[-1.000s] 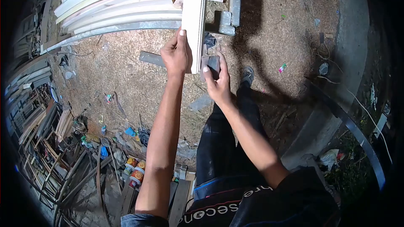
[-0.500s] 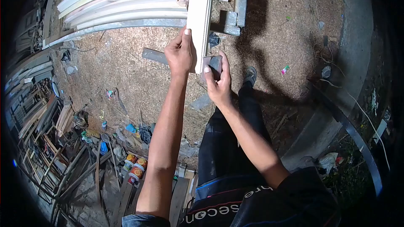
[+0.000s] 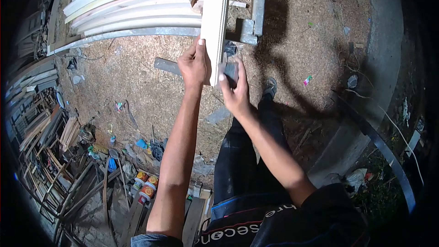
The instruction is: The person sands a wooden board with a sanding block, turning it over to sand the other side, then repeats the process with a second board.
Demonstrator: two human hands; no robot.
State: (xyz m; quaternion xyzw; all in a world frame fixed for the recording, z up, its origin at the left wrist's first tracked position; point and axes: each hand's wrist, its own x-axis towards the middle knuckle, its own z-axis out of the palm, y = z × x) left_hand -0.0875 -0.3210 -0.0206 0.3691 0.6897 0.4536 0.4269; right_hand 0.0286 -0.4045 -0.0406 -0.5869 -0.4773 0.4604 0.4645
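A pale, planed wooden plank with a grooved right edge points toward me, its near end jutting past the metal rack. My left hand grips the plank's left edge near that end, thumb on top and fingers mostly hidden beneath. In my right hand is a dark, ribbed sanding block, pinched between thumb and fingers. The block sits against the plank's right edge close to the near end and looks slightly blurred.
Several pale boards lie on the metal rack at upper left. A grey strip lies on the shaving-strewn ground. Scrap wood and paint tubs crowd the lower left. A curved metal strip stands at right.
The view has shifted slightly, with the plank's end and rack a little lower. My right hand and the sanding block remain at the plank's edge; the block has become blurrier.
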